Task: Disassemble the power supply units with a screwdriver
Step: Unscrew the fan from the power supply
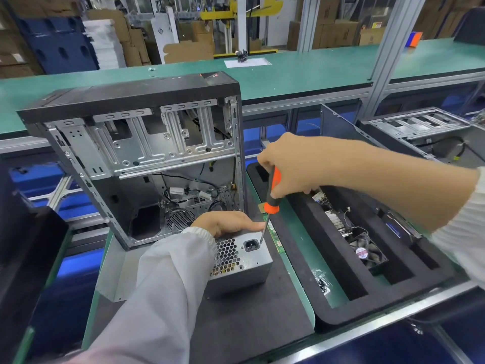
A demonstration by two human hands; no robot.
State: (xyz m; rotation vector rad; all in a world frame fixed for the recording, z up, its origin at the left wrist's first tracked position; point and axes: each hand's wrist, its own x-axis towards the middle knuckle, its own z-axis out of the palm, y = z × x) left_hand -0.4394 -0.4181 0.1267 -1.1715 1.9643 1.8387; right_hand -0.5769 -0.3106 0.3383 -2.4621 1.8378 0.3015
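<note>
Grey power supply [242,258]; honeycomb vent, black socket

Power supply unit [244,261] steadied by left hand [225,223] on tabletop [252,321], screwdriver [270,203] gripped by right hand [291,164], tip set at its face

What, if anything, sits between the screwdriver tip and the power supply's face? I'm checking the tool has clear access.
Nothing visible does. The right hand holds the screwdriver, whose tip meets the power supply unit beside its socket. The left hand rests on the unit's top, with its fingertip beside the shaft, not under the tip.
</note>
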